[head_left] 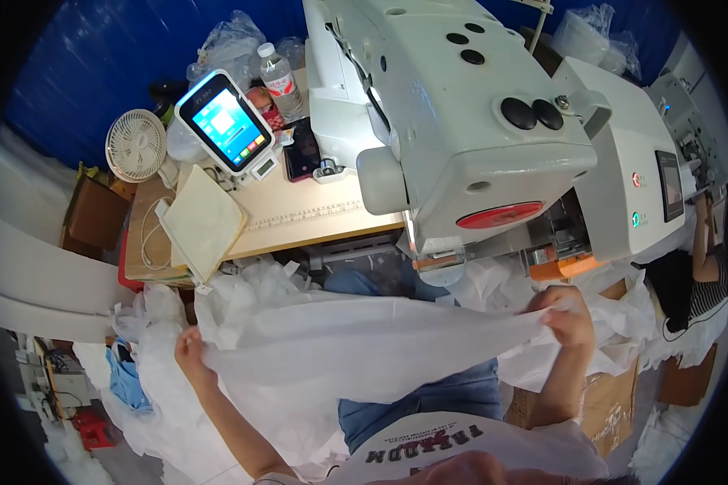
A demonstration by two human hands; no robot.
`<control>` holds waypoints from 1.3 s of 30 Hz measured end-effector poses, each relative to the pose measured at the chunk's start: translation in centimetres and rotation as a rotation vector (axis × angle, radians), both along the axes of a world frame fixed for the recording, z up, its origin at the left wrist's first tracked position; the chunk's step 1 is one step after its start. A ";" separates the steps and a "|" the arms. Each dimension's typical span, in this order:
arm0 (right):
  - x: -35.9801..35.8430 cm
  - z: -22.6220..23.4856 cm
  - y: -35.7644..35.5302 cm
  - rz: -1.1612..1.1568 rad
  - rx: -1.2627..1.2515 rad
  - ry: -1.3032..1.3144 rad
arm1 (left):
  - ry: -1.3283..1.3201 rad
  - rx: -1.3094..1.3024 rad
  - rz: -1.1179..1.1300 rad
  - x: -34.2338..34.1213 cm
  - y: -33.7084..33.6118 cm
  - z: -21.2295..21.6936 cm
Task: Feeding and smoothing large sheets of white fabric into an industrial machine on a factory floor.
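White, thin cloth [364, 339] is stretched between the two hands, and both are clenched on it. The left hand [190, 349] pinches one end low at the person's left; the right hand [569, 314] grips the other end, bunched into a twist, higher up and just below the front of the sewing machine [461, 121]. So the cloth's long axis runs side to side across the lap, rising slightly toward the right, with the upper edge pulled taut and the rest hanging loose below over the knees in blue jeans [429, 400].

The right hand is the nearer one to the machine's needle end, where a red oval plate [500, 214] and an orange part [565, 265] show; the left hand is well apart from it. The cloth lies in front of and below the counter [299, 222], not on it.

More loose white cloth is heaped around the lap and down to the floor on both sides. On the counter, left of the machine, stand a tilted screen with a blue display [223, 120], a small white fan [136, 145], a clear water bottle [281, 79], a dark phone [303, 149] and a cream pad [202, 222]. At the far right, another person's arm in a striped sleeve [708, 271] is at a second machine.
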State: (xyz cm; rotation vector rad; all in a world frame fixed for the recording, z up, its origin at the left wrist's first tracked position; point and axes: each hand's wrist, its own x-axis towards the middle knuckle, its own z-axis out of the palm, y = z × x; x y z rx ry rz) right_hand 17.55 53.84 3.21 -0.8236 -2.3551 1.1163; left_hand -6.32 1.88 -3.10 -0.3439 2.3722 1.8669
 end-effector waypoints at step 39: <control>-6.4 2.0 -11.3 1.465 -1.152 0.785 | 0.147 0.091 -0.180 3.7 -4.9 -4.0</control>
